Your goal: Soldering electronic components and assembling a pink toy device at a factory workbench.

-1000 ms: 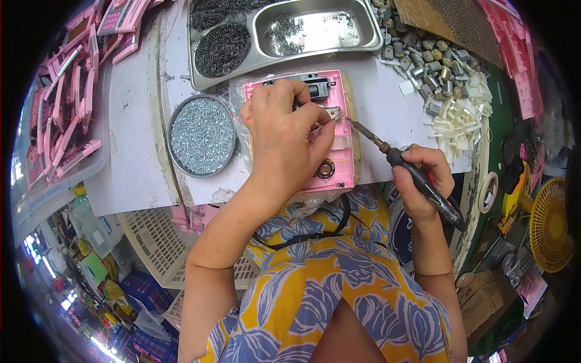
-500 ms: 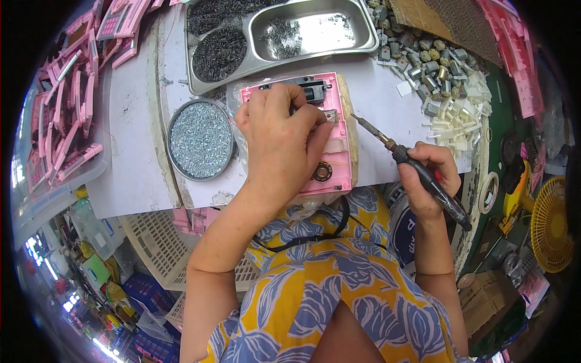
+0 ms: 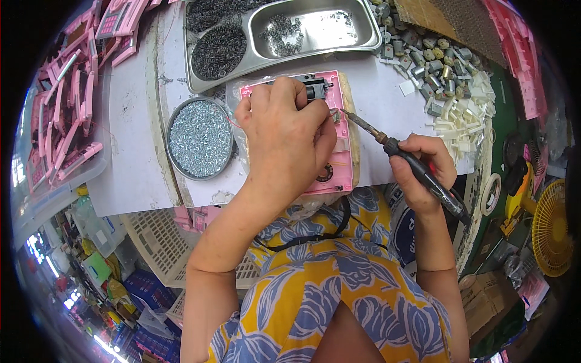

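A pink plastic casing [image 3: 345,175] lies at the front middle of the table, with a black part [image 3: 315,91] fitted near its far edge. My left hand [image 3: 281,136] reaches over the casing, fingertips pinched together; whatever sits between them is hidden. A thin red wire [image 3: 233,123] shows beside that hand. In my right hand [image 3: 426,172] is a soldering iron [image 3: 420,172], gripped like a pen. Its tip meets or nearly meets a small metal part [image 3: 336,116] at the casing's right side, close to my left fingertips. A round dark part [image 3: 325,173] sits lower in the casing.
Left of the casing stands a round dish of small silver screws [image 3: 201,139]. A steel tray [image 3: 315,54] with dark springs lies behind. Small motors [image 3: 439,69] and white plastic pieces [image 3: 463,112] are heaped at right. Pink casings [image 3: 66,121] fill a bin at far left.
The soldering iron has moved left and slightly up, bringing its tip from beyond the casing's right edge to the metal part. My left hand has shifted only slightly.
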